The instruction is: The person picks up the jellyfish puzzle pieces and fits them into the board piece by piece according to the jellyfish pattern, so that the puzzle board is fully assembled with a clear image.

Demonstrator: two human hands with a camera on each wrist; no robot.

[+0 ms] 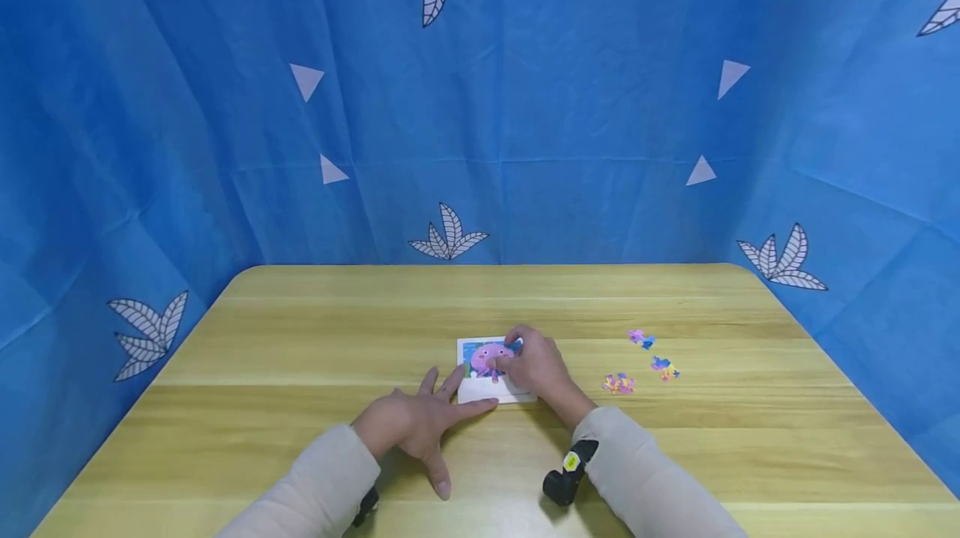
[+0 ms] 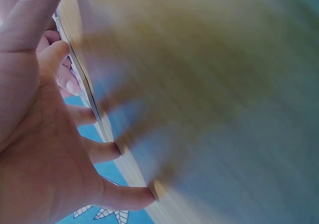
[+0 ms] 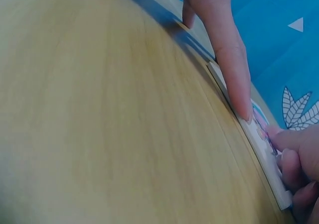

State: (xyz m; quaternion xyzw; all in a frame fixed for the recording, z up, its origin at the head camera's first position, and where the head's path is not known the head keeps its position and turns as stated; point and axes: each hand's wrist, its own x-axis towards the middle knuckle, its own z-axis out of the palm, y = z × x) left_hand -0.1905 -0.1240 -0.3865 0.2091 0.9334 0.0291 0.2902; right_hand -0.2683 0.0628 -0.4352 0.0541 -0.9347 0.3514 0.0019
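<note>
A small jigsaw puzzle (image 1: 480, 390) in a white tray lies near the middle of the table, showing a pink octopus on blue; its lower strip is bare white. My left hand (image 1: 427, 421) spreads its fingers at the tray's left and near edges, one fingertip on the near rim. My right hand (image 1: 536, 363) bends over the right half, its thumb and index finger pinching at a puzzle piece in the picture. In the right wrist view, the right thumb (image 3: 279, 137) lies on the picture while other fingers curl beside the tray's corner. Much of the piece is hidden.
Loose puzzle pieces lie on the table to the right: a pink and blue group (image 1: 641, 339), a blue and yellow group (image 1: 664, 368) and a pink and yellow group (image 1: 618, 384). A blue curtain (image 1: 570, 104) hangs behind the wooden table (image 1: 315, 338).
</note>
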